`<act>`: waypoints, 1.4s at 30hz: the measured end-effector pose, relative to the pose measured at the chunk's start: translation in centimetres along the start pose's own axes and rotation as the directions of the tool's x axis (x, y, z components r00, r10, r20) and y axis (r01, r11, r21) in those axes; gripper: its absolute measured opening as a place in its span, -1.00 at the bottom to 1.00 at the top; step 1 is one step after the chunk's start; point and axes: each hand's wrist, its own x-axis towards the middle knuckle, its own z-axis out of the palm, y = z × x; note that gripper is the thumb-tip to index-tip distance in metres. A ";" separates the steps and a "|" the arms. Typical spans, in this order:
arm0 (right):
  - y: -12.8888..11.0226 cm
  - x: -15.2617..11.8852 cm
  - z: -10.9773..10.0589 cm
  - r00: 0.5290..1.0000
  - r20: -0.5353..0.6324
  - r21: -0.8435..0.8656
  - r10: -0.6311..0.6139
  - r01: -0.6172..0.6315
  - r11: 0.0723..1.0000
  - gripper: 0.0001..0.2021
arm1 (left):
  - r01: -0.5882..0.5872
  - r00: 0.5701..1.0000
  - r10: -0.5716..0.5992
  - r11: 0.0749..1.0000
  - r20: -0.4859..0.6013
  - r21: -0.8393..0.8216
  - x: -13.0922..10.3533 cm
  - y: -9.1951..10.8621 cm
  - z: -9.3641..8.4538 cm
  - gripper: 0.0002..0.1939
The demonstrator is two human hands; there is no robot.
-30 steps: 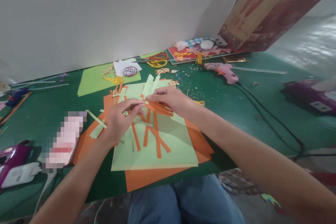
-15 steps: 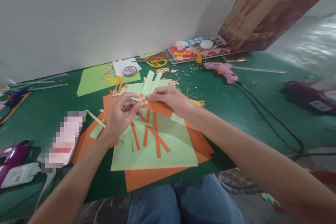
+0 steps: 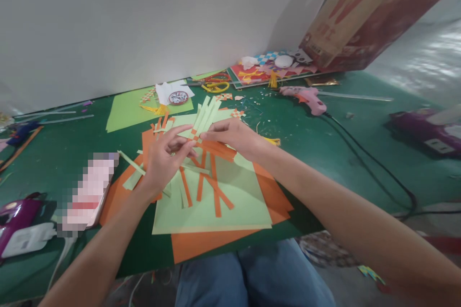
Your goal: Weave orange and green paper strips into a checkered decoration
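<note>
A small woven piece of orange and pale green paper strips (image 3: 196,136) is held between both hands, over the stacked paper. My left hand (image 3: 165,156) pinches its left side with thumb and fingers. From the right, my right hand (image 3: 234,136) grips it, fingers closed. Pale green strip ends (image 3: 207,112) fan out above the weave, and orange strip ends (image 3: 219,149) stretch right beneath my right hand. Loose orange strips (image 3: 200,182) lie on the light green sheet (image 3: 237,201), with orange sheets (image 3: 216,244) under it.
At left lie a phone (image 3: 91,192) and a purple device (image 3: 21,216). A pink glue gun (image 3: 309,100) with a black cable sits at right. Behind are yellow scissors (image 3: 216,87), a round dish of beads (image 3: 178,97) and a paper bag (image 3: 345,14).
The pale green strip ends have spread further apart, and the orange ends at the right now show separately. Both hands have barely moved and still hold the weave.
</note>
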 end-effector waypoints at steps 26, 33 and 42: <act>0.2 0.0 0.2 0.997 -0.021 -0.132 -0.074 0.071 0.989 -0.79 | 0.182 0.983 -0.184 0.980 -0.023 -0.081 0.2 0.2 0.1 -0.75; 0.5 0.2 0.0 0.989 0.056 -0.221 -0.136 0.145 0.965 -0.72 | 0.151 0.988 -0.151 0.988 -0.010 -0.031 0.3 -0.3 0.0 -0.80; 0.5 0.3 0.0 0.981 0.079 -0.335 -0.179 0.196 0.922 -0.52 | 0.130 0.991 -0.130 0.991 -0.015 -0.015 0.3 -0.4 -0.1 -0.80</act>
